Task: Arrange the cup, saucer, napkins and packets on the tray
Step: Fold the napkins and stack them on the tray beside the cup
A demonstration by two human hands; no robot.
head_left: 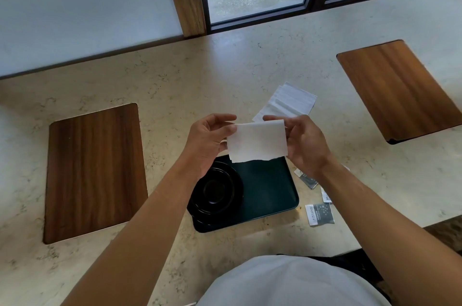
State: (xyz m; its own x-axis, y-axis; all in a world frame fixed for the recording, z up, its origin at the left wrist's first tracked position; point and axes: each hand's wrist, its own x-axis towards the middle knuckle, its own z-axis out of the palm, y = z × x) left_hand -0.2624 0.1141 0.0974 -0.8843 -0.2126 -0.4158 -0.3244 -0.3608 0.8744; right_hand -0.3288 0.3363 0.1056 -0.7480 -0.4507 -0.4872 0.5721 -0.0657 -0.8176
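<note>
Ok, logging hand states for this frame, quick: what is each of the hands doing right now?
Left hand: closed, pinching the left edge of the white napkin.
Right hand: closed, pinching the napkin's right edge.

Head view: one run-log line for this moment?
hands: left hand + right hand hold napkin above tray | saucer: on tray | packets: on counter

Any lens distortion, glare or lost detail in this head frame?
Head view: wide-angle bending bows the countertop edge and window frame; daylight is soft, with no hard shadows; the black cup and saucer merge into the dark tray; the napkin between the hands looks near blown-out; packet print is unreadable.
</note>
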